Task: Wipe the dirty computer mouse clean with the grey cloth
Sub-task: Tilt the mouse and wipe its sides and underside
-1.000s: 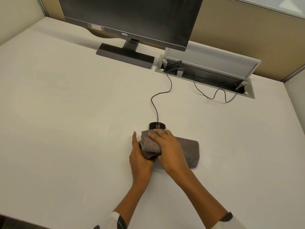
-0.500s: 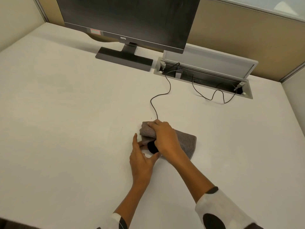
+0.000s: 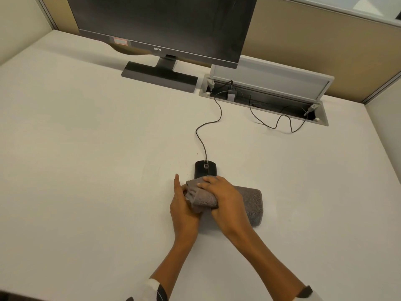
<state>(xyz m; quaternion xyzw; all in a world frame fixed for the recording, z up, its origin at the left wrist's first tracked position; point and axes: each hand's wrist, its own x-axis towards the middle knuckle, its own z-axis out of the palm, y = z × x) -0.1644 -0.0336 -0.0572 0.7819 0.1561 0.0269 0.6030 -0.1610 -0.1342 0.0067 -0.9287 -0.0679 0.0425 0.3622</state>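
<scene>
Head view: right hand [image 3: 225, 200] presses the folded grey terry cloth [image 3: 249, 205] over the rear of the black wired computer mouse [image 3: 205, 169] on the white desk [image 3: 86, 148], fingers curled gripping it. Left hand [image 3: 184, 209] steadies alongside, fingers extended, thumb under cloth. Black monitor [image 3: 165, 25] behind reads "BenQ".

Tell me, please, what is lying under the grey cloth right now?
The rear of the black mouse sits under the grey cloth, its front and cable uncovered. The right hand presses on top; the left hand steadies the side. The covered part is hidden.
</scene>
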